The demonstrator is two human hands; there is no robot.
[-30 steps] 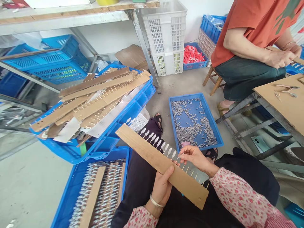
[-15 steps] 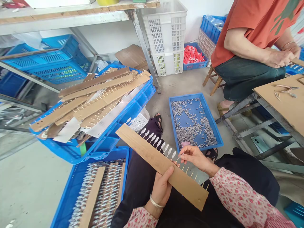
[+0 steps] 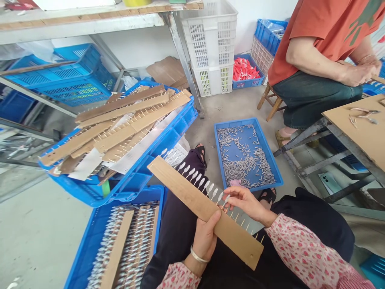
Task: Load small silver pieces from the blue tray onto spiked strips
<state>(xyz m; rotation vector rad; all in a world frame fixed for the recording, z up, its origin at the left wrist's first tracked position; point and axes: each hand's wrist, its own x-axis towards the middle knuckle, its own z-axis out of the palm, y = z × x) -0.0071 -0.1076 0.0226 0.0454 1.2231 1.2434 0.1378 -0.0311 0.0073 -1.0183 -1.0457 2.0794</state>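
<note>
My left hand (image 3: pixel 206 237) grips a long cardboard strip (image 3: pixel 192 196) near its middle, thumb on the face. Thin pointed sticks line the strip's far edge. On those toward the upper left sit small silvery-grey spindle-shaped pieces (image 3: pixel 201 182); the sticks toward the lower right are bare. My right hand (image 3: pixel 245 202) is at the last covered stick, its thumb and forefinger parted beside the grey piece (image 3: pixel 227 199) there. The other fingertips are partly hidden behind that row. Beyond my knees, a shallow blue tray (image 3: pixel 245 150) holds many loose grey pieces.
A blue crate (image 3: pixel 171 128) at left is heaped with stick-edged cardboard strips. Below it, a blue bin (image 3: pixel 86 241) holds rows of covered strips. White crates (image 3: pixel 210 44) stand behind. At right, a co-worker (image 3: pixel 325 52) sits by a table (image 3: pixel 357 120) with pliers (image 3: pixel 365 110) on it.
My right fingers have loosened around the last grey piece, which now shows more fully on its stick. My left hand and the strip have barely moved.
</note>
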